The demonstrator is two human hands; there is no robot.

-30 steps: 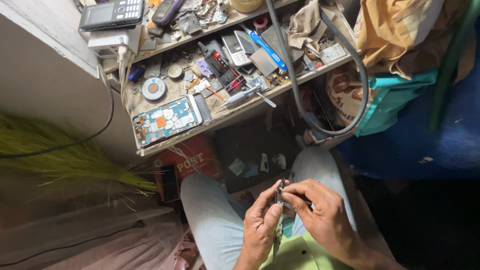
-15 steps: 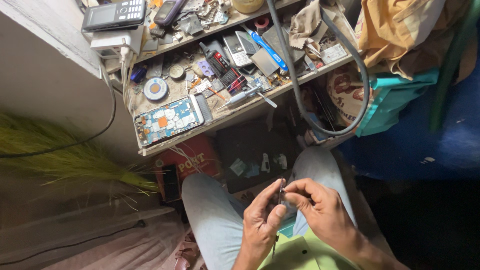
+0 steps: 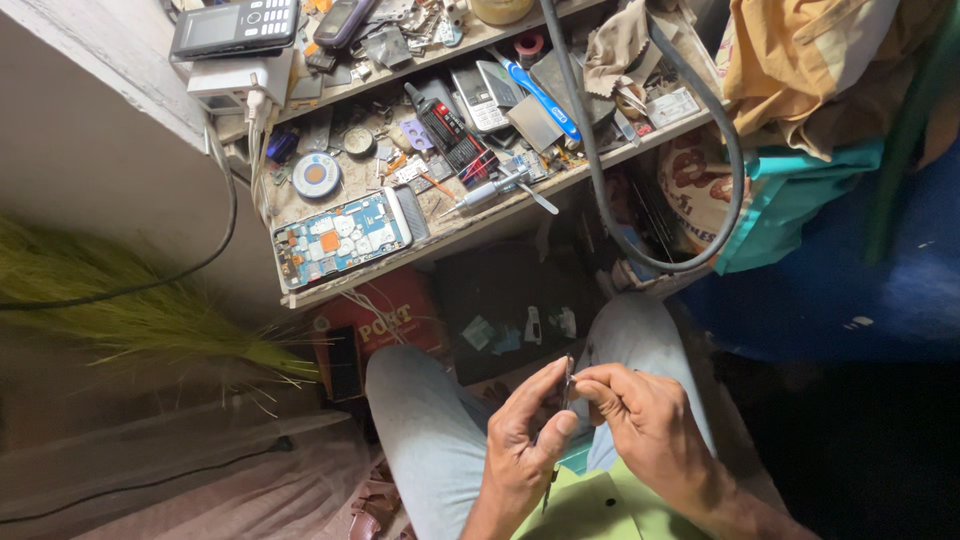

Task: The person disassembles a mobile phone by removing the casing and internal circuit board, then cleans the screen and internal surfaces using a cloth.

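Metal, thin and dark, a small tool (image 3: 567,382) stands nearly upright between both hands above the person's lap. The left hand (image 3: 522,440) pinches it from the side, thumb and fingers (image 3: 548,378) closed on it; the right hand (image 3: 648,428) closes its fingertips on it from the other side. What kind of tool it is cannot be told. Grey trousers (image 3: 430,430) cover the knees beneath. Beyond the knees stands a cluttered worktop (image 3: 520,205): an opened phone (image 3: 340,238) with its blue board showing lies near its front left corner, a solder reel (image 3: 316,174) behind it, a blue toothbrush (image 3: 540,95) farther right. A black hose (image 3: 660,200) loops off the right edge. A broom (image 3: 130,310) lies on the floor at left.
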